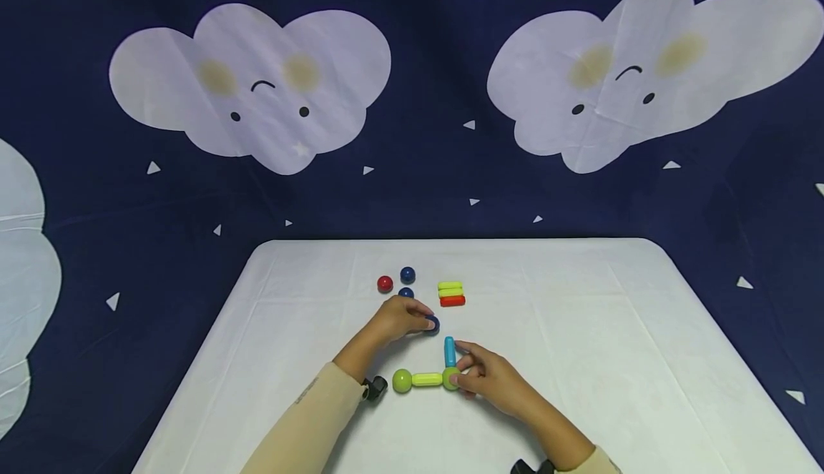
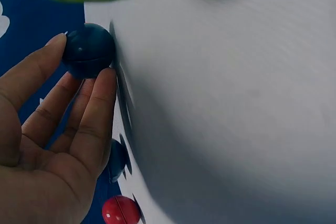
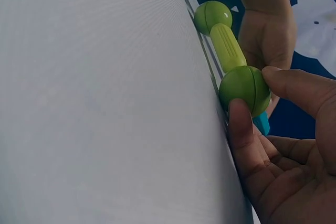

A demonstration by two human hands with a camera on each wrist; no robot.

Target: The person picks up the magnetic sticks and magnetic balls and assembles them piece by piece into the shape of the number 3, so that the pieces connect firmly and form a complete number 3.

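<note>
My left hand (image 1: 400, 319) pinches a dark blue ball (image 2: 89, 51) between thumb and fingertips, just beyond the far end of a blue stick (image 1: 449, 351). With thumb and fingers my right hand (image 1: 492, 379) grips a green ball (image 3: 245, 91). That ball joins a yellow-green stick (image 3: 228, 48) running left to a second green ball (image 1: 402, 380). The blue stick points away from the gripped ball, at a right angle to the yellow-green one. Apart from the blue stick, the blue ball has a small gap to it.
Behind my left hand lie a red ball (image 1: 385, 284), a blue ball (image 1: 408, 274) and another blue ball (image 1: 405, 292), partly hidden. Two yellow-green sticks (image 1: 450, 289) and a red stick (image 1: 453, 301) lie side by side on the white table (image 1: 566, 317). A dark cloud-print cloth (image 1: 438, 195) hangs behind.
</note>
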